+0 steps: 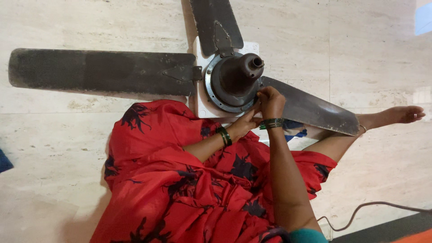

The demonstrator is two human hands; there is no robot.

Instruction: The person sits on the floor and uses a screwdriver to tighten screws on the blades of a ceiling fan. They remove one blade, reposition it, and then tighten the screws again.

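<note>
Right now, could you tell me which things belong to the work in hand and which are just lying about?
In hand: ceiling fan motor hub, right-side blade, left hand, right hand.
Lying about: cable, white board, blue cloth.

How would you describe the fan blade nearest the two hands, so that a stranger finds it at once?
Start at the dark ceiling fan lying on the pale stone floor. From its round motor hub, follow the blade that runs toward the bare foot. Unlike the other two blades, it passes over the person's leg, beside the right hand.
</note>
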